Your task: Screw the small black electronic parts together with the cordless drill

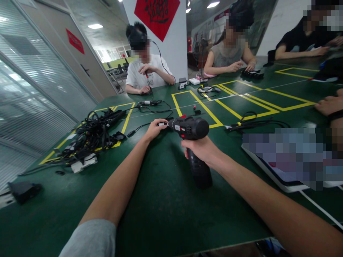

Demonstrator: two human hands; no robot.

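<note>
My right hand (199, 149) is wrapped round the grip of a black cordless drill (193, 127) with red accents. The drill lies level, its chuck pointing left towards my left hand (154, 130). Between the fingers of that hand is a small black part with a white label (162, 124), right at the drill's tip. Whether the bit touches it, I cannot make out. A thin black cable (142, 126) with a plug (131, 134) runs out to the left of my left hand.
Tangled black cables (96, 130) pile up at left on the green table (160, 200). A tablet-like device (284, 157) lies at right, near a cable bundle (254, 125). Several co-workers sit across the table and at right. A black adapter (24, 191) lies at the left edge.
</note>
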